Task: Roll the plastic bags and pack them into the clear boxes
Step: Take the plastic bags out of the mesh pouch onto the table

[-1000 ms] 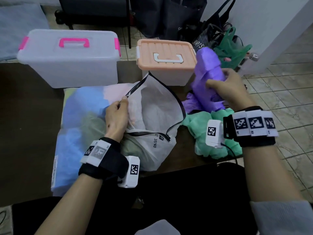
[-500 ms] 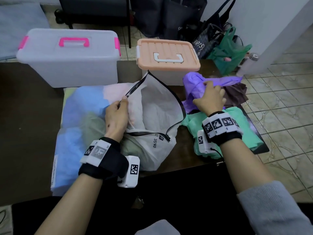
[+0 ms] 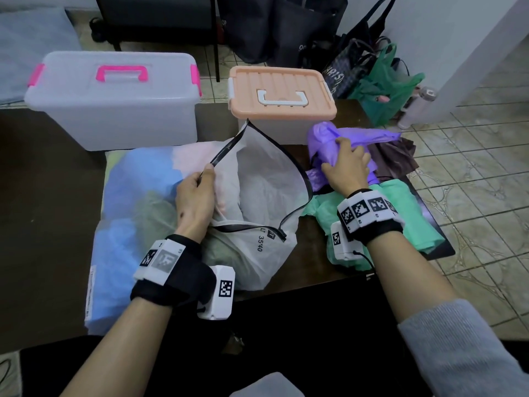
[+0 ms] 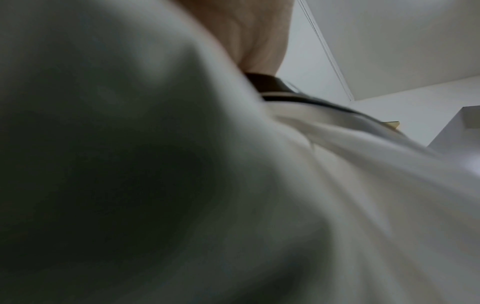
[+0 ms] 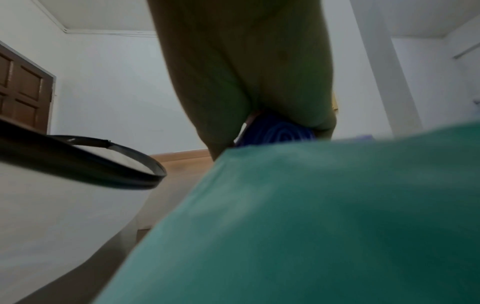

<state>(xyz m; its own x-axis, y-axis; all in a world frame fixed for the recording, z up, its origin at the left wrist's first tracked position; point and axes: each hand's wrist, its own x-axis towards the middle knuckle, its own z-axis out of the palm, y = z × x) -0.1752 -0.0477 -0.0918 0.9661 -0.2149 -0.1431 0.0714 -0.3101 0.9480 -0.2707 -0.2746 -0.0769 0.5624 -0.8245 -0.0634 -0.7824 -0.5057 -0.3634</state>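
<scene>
Purple plastic bag [image 3: 337, 138]: on tabletop [image 3: 51, 179], right of centre, near peach-lidded box [image 3: 282, 94]. Right hand [image 3: 346, 167] grasps it, fingers curled in. Left hand [image 3: 196, 196] pinches zip rim of white pouch [image 3: 266, 190]. Advice: flatten bag first, roll tight, keep fold pinned. Both boxes lidded.

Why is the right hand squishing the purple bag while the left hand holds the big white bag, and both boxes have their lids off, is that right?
Not quite. Both boxes are closed: the box with pink handle and the box with peach lid have their lids on, as the head view shows. The rest holds: the right hand presses the purple bag and the left hand pinches the white bag.
</scene>
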